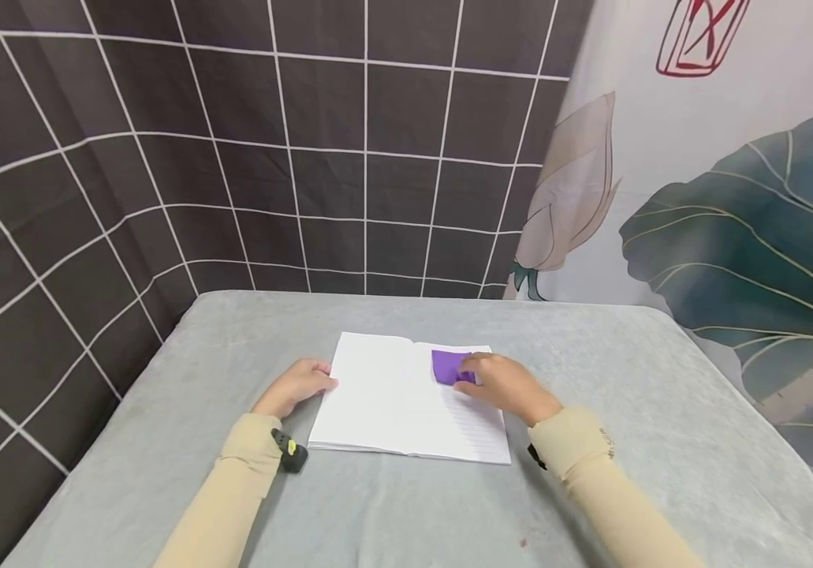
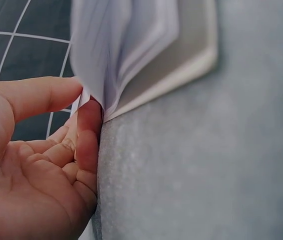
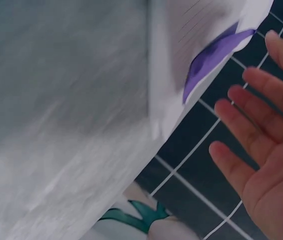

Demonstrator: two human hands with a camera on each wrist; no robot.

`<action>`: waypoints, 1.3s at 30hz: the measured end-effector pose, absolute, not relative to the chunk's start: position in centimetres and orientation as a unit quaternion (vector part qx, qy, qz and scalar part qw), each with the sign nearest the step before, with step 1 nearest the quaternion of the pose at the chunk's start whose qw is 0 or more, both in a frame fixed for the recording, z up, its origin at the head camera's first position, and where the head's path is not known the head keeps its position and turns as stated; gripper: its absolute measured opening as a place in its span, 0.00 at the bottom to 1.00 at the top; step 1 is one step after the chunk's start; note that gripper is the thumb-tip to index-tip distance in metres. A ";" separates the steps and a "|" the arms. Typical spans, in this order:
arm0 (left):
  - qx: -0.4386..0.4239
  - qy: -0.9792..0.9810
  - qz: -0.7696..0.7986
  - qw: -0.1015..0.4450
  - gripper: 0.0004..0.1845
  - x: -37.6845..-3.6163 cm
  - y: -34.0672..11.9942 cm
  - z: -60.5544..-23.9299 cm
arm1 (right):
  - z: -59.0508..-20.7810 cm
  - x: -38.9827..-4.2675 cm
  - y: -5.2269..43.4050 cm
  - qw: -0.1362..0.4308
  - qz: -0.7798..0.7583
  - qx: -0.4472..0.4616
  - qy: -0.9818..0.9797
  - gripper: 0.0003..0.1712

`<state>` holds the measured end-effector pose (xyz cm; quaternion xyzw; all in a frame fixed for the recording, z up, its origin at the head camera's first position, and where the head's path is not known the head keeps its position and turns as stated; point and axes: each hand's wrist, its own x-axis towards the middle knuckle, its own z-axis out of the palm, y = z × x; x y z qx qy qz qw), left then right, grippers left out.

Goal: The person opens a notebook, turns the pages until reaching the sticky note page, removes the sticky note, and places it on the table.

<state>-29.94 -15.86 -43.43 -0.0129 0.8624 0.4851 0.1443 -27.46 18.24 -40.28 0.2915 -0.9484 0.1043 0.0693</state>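
Observation:
An open lined notebook (image 1: 392, 398) lies on the grey table (image 1: 406, 505). A small purple paper (image 1: 451, 365) rests on its right page near the top. My right hand (image 1: 501, 384) hovers over that paper with fingers spread and straight; in the right wrist view the fingers (image 3: 251, 107) are apart from the purple paper (image 3: 214, 52). My left hand (image 1: 296, 386) sits at the notebook's left edge. In the left wrist view its fingertips (image 2: 87, 117) touch the edge of the pages (image 2: 116, 55), thumb stretched out above.
A dark grid-patterned curtain (image 1: 236, 142) hangs behind and to the left of the table. A cloth printed with a flower and large leaf (image 1: 732, 221) hangs at the right. Bare grey cloth surrounds the notebook.

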 end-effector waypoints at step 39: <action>-0.018 0.864 0.482 0.144 0.21 -30.2 -16.0 -44.0 | -41.7 -28.4 14.1 0.139 0.056 0.206 -0.967 0.14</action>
